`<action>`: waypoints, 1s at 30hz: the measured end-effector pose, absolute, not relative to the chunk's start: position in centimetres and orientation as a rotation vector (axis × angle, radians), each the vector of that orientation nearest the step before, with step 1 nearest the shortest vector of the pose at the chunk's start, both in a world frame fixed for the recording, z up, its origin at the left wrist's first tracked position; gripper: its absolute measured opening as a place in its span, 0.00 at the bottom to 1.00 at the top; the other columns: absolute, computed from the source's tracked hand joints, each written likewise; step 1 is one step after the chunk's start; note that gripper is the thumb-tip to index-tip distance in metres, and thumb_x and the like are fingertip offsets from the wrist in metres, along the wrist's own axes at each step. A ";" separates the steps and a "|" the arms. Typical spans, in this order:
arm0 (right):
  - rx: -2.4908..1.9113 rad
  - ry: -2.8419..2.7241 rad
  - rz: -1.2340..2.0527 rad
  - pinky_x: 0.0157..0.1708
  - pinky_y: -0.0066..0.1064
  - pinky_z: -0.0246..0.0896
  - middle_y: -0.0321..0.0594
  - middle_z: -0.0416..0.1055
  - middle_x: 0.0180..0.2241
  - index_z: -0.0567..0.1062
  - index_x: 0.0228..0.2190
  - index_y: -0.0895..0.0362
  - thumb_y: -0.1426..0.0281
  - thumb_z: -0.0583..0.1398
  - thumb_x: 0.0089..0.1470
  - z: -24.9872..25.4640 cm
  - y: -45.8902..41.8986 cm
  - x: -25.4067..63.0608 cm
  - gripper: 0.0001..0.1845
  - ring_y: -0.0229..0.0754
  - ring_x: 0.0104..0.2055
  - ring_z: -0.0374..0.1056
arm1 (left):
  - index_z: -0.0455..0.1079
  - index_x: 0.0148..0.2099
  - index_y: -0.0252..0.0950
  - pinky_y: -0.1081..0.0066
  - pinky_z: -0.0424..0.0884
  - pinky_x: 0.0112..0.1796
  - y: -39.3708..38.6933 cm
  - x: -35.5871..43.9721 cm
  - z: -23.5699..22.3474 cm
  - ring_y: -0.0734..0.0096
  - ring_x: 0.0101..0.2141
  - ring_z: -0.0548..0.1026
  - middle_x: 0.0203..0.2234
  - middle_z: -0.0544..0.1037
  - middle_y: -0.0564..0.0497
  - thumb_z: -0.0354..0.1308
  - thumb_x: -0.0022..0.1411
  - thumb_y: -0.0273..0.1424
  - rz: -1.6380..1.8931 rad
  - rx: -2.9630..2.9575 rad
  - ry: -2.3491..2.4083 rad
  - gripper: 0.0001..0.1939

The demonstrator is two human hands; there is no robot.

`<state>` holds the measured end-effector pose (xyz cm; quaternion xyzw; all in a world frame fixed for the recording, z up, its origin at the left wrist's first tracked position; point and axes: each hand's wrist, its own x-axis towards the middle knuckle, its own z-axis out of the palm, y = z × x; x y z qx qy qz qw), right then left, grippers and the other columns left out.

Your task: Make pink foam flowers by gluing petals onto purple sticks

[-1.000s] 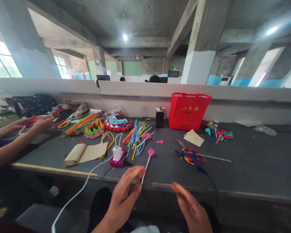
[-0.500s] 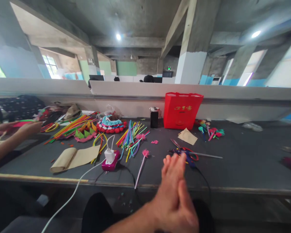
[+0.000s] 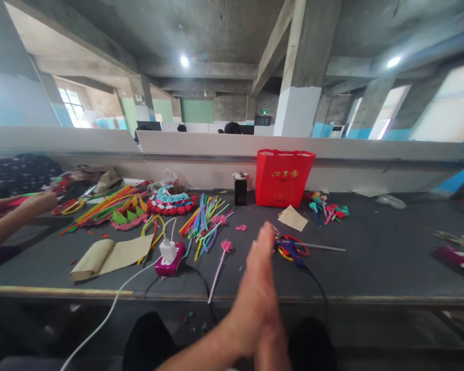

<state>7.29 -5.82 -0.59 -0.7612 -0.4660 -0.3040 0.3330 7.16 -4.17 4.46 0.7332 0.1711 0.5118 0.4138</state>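
Note:
My left hand (image 3: 248, 293) is held above the table's front edge with its fingers stretched out and pointing away from me. Pressed palm to palm against it is my right hand (image 3: 271, 304), mostly hidden behind the left. No object shows between them. Left of the hands lies a pink fuzzy flower on a pale stem (image 3: 218, 273). To the right, a dark blue tool with a black cord (image 3: 292, 250), perhaps a glue gun, lies by red-handled scissors (image 3: 302, 247) and a thin grey rod (image 3: 327, 248).
Several coloured pipe cleaners (image 3: 206, 221), a brown paper roll (image 3: 96, 260) and a purple power socket with a white charger (image 3: 168, 255) lie left. A red bag (image 3: 284, 180) stands behind. Another person's arm (image 3: 19, 219) reaches in at far left.
The hands have come upright and aligned, palm on palm, after the right hand sat lower and turned with its thumb showing. The view has shifted slightly to the right.

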 end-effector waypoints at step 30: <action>-1.796 -1.849 0.115 0.65 0.50 0.37 0.63 0.54 0.64 0.64 0.59 0.71 0.50 0.52 0.59 -9.9 -3.4 19.2 0.41 0.59 0.68 0.47 | 0.70 0.52 0.35 0.50 0.65 0.48 1.6 -1.6 -6.0 0.48 0.51 0.68 0.48 0.74 0.37 0.52 0.65 0.33 1.011 2.557 1.610 0.16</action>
